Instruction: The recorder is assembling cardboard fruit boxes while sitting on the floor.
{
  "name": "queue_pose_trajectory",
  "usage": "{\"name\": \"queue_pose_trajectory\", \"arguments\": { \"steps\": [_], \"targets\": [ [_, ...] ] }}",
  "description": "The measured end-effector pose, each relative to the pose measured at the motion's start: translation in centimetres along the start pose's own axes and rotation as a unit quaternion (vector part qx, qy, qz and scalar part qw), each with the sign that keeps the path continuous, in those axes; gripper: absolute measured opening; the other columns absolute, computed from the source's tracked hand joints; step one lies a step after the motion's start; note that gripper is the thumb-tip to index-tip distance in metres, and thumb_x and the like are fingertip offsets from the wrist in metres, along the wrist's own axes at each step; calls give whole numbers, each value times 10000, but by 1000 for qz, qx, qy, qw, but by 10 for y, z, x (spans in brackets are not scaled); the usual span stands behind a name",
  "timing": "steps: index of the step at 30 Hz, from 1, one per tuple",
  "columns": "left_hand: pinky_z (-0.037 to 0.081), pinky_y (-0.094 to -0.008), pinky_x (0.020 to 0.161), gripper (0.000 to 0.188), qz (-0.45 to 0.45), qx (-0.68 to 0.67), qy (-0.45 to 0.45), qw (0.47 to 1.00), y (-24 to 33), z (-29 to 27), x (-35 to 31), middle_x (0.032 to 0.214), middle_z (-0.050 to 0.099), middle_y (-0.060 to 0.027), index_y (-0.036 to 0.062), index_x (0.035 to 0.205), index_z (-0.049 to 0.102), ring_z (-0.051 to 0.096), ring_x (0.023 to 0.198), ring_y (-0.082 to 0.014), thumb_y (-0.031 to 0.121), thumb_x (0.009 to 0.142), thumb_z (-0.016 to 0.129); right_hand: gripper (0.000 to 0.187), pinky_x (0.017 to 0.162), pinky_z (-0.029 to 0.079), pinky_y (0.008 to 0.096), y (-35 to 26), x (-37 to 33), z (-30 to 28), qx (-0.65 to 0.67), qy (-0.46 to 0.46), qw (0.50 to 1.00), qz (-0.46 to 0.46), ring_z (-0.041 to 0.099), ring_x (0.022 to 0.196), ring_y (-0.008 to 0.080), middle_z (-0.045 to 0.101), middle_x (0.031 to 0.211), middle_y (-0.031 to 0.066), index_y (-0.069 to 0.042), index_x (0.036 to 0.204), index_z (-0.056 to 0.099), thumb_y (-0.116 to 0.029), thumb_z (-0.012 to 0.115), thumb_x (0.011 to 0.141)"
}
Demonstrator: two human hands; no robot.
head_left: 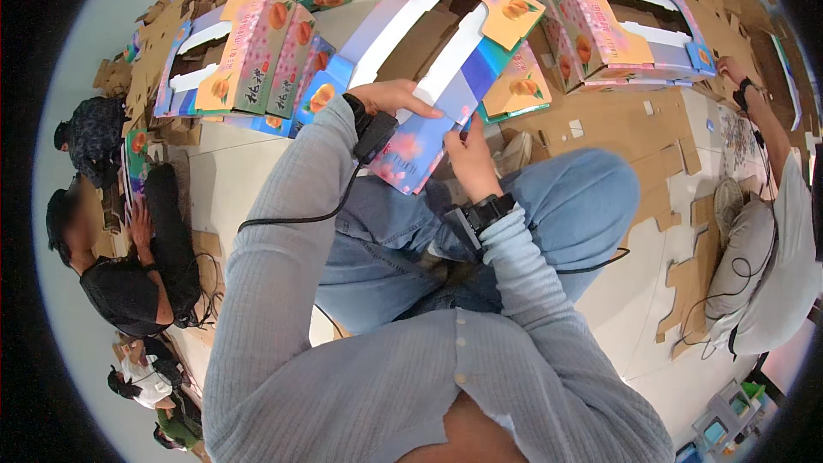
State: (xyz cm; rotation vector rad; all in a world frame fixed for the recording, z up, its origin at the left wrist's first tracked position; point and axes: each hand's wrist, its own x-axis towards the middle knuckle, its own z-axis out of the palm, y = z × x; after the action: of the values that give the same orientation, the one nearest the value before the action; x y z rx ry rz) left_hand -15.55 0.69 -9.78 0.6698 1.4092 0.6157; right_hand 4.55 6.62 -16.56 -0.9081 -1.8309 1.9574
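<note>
In front of me a printed cardboard fruit carton (471,77) stands tilted, with an open window in its top and white inner edges. My left hand (390,99) holds its near end, the thumb stretched over the purple panel and the other fingers partly hidden. On the right side of the pink-and-blue end flap (410,153), my right hand (472,159) pinches the edge between thumb and fingers. That flap hangs toward my lap. Black devices with cables are strapped to both my wrists.
Similar cartons stand at the left (231,56) and at the right (600,30). Flat cardboard (600,133) and scraps cover parts of the tiled floor. One person (763,231) sits at the right, others at the left. Grey crates (724,416) stand at the lower right.
</note>
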Motion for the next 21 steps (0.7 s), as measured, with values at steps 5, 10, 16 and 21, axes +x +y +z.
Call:
{"name": "queue_pose_trajectory", "arguments": {
  "steps": [5,10,16,21],
  "targets": [
    [483,-250,738,470,-5,-41,-31,999,-8,-8,11,999,657,-49,30,1139,604,623,864,-122,315,793,746,639,932,431,389,-7,-6,0,7,18,998,58,570,1078,333,545,1187,254,60,1401,222,-233,514,914],
    [485,-263,770,509,-23,-68,-45,996,-11,-12,13,1044,643,-66,27,1192,560,621,895,-130,303,803,738,687,952,420,350,-4,-9,5,93,-6,996,13,534,1134,269,510,1258,228,53,1421,204,-303,542,941],
    [488,-268,750,471,-26,-127,-75,989,-19,-15,21,1038,645,-69,34,1189,564,623,879,-131,277,819,725,703,945,425,333,-3,-7,12,94,24,995,-4,531,1121,242,509,1257,209,41,1432,195,-267,578,929],
    [499,-273,739,471,-53,-93,-64,992,-26,-17,30,1084,640,-78,27,1222,547,630,885,-143,225,830,716,680,939,428,326,-2,-7,9,143,21,989,26,541,1103,233,528,1236,198,33,1434,207,-228,580,929]
  ]
}}
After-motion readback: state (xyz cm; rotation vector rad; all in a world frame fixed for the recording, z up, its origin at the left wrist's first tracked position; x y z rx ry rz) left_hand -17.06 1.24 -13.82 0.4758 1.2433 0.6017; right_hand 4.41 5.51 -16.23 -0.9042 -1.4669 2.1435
